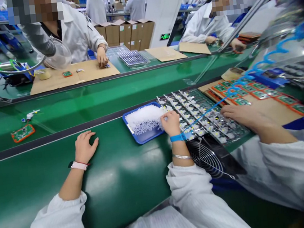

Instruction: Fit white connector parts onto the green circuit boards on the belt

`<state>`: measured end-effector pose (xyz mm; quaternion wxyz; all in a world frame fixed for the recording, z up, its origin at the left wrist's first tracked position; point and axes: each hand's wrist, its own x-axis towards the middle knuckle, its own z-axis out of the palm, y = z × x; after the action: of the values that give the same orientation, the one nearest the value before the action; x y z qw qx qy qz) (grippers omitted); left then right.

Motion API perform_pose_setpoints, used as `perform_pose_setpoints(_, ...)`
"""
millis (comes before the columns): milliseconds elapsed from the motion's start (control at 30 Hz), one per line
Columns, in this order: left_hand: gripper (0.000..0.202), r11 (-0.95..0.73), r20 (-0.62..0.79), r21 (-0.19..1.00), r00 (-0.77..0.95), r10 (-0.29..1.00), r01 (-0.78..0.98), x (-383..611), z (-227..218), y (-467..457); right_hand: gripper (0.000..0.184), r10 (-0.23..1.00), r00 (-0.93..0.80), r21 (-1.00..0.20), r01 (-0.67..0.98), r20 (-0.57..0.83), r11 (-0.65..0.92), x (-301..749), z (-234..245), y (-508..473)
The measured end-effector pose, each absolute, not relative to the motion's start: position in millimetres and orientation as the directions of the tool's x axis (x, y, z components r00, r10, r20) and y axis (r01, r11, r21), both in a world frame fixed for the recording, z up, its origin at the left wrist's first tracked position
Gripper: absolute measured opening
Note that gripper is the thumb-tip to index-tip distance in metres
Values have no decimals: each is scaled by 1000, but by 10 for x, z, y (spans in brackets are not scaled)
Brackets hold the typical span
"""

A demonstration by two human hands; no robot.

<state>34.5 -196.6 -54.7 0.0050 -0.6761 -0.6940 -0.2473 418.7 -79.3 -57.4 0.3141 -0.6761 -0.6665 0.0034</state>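
My left hand point(86, 146) well off, my right hand point(170, 123) at the blue tray point(146, 136).
Left fingers spread loosely on the green bench point(114, 172); right fingers curled over the tray's right rim, whether pinching a piece I can't tell. The tray sits ahead, between my hands, white pieces point(143, 115) heaped toward its far side.

Cartons point(130, 33) are lined up beside a white pillar point(167, 7), on which a green sign point(165, 36) is mounted. Farther left, a cardboard sheet point(83, 77) is spread, with a tape roll point(43, 74) placed on it. At the near right, a black fan point(207, 158) is placed.
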Motion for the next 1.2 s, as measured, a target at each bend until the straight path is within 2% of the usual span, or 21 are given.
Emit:
perform_pose_setpoints(167,37,-47,348,337,-78,934,940,341,-545,-1959,13,934,117,-403,915,338,31,4118,-551,-750)
perform_pose_setpoints(367,37,-58,358,342,-73,931,938,336,-559,-1942,17,929,114,-377,926,353,30,4013,-483,-673)
perform_pose_setpoints(600,36,-51,360,358,-88,929,932,348,-574,-1935,19,935,56,-255,966,351,38,3963,-457,-607)
perform_pose_setpoints(900,28,-6,329,396,-135,935,918,424,-533,-1965,24,945,-11,-180,981,326,74,3996,-483,-530)
perform_pose_setpoints(1200,26,-21,329,434,-137,934,901,426,-546,-1970,25,948,3,-187,981,318,60,3996,-470,-562)
